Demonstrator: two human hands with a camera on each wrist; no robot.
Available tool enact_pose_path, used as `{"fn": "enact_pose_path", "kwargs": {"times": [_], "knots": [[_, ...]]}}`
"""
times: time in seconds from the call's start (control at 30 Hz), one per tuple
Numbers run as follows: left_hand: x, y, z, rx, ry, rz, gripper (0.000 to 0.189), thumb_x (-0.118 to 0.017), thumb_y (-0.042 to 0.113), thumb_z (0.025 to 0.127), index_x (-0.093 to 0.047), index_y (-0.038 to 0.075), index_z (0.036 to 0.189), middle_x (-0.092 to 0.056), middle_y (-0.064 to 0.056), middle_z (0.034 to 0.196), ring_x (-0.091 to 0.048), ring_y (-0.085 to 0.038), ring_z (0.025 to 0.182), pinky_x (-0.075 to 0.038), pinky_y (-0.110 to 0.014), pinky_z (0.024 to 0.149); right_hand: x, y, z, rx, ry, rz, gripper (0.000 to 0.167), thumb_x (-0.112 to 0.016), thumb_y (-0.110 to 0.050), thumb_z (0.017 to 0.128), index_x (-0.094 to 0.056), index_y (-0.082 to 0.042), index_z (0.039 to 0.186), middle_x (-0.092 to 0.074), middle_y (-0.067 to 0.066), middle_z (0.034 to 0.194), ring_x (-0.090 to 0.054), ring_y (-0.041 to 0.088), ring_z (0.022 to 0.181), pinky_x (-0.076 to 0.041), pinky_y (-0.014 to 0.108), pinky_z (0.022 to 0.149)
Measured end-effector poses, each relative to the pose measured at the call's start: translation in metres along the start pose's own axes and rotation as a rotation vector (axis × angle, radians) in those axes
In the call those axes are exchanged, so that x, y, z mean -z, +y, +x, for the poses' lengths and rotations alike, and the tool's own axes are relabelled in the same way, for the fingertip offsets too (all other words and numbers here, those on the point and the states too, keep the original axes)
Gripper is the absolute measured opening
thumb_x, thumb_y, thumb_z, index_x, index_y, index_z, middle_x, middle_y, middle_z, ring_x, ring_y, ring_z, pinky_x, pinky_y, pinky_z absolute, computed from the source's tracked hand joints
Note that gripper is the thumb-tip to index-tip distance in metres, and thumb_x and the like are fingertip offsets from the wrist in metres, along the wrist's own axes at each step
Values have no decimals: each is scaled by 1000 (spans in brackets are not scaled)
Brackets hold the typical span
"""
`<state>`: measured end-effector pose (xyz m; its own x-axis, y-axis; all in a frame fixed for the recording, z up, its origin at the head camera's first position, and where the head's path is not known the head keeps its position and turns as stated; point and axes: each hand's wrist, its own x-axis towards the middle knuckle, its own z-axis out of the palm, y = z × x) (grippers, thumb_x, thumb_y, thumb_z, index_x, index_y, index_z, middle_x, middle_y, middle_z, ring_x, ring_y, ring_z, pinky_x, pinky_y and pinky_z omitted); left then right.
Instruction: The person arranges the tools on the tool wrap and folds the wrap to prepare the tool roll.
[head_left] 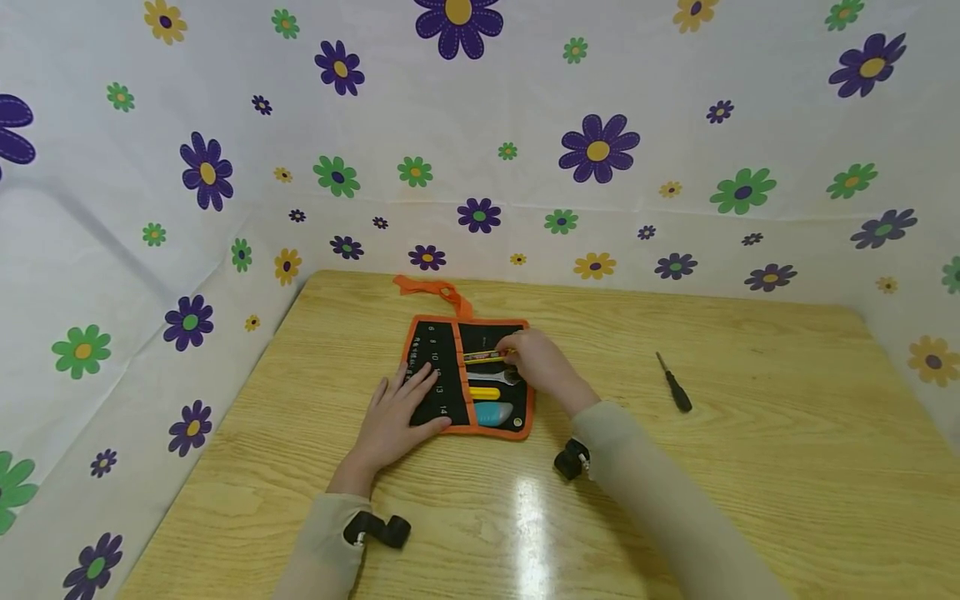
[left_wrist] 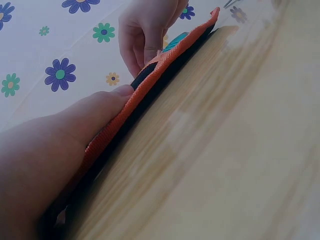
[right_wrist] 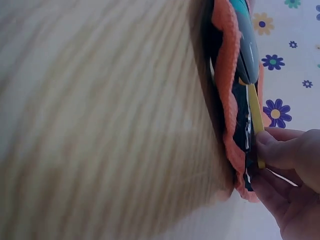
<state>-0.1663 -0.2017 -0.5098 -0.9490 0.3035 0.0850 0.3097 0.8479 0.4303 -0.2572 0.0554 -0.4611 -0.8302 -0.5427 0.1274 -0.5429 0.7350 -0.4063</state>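
A black tool pouch [head_left: 438,408] with orange edging and printed numbers lies unfolded on the table. My left hand [head_left: 392,421] rests on its left flap with the fingers spread; its thumb lies along the near edge. At the pocket side my right hand [head_left: 534,360] pinches the right end of a slim yellow-edged tool [head_left: 483,357], whose other end sits in a pocket. Its exact kind cannot be told. Below it in the pockets are a metal wrench [head_left: 491,377], a yellow-handled tool [head_left: 484,392] and a teal and grey tool [head_left: 493,414].
A screwdriver [head_left: 675,387] with a black handle lies on the wooden table [head_left: 750,467], right of the pouch. The pouch's orange tie strap [head_left: 427,287] trails toward the back edge. A white flower-print cloth [head_left: 525,100] hangs behind and at the sides.
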Motion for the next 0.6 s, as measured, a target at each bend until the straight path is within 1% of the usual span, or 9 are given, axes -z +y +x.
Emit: {"fn": "enact_pose_path", "kwargs": {"times": [0.13, 0.2, 0.3, 0.5, 0.6], "knots": [[1, 1, 0, 3, -1, 4, 82, -46, 71, 86, -28, 28, 152, -19, 8, 157, -4, -24, 146, 0, -50, 115, -4, -4, 4, 4, -16, 14, 17, -65, -4, 90, -73, -4, 105, -70, 9, 102, -64, 24, 91, -52, 37, 82], [2, 2, 1, 2, -2, 4, 82, -46, 71, 86, -28, 27, 152, -20, 8, 157, -4, -24, 145, 0, -50, 115, -5, -6, 5, 6, -17, 28, 17, -64, -3, 91, -72, -4, 106, -69, 10, 103, -63, 25, 93, -51, 38, 84], [3, 3, 1, 0, -3, 0, 81, -48, 70, 86, -29, 27, 152, -20, 7, 157, -4, -25, 145, -1, -50, 115, -7, -9, 7, 1, -10, 52, 18, -64, -2, 90, -72, -3, 106, -68, 11, 104, -62, 25, 94, -51, 38, 85], [3, 2, 0, 0, -4, 0, 81, -49, 69, 86, -29, 26, 152, -20, 7, 157, -4, -24, 145, 0, -50, 115, -13, -15, 9, 6, 21, 68, 17, -65, -1, 89, -73, -2, 104, -65, 11, 99, -60, 24, 90, -53, 34, 78], [3, 2, 0, 3, -5, 5, 81, -48, 70, 86, -29, 27, 152, -20, 8, 157, -3, -24, 145, 0, -50, 115, -14, -19, 9, -7, 23, 76, 15, -65, 0, 89, -73, -3, 102, -65, 11, 99, -60, 24, 90, -53, 35, 79]]}}
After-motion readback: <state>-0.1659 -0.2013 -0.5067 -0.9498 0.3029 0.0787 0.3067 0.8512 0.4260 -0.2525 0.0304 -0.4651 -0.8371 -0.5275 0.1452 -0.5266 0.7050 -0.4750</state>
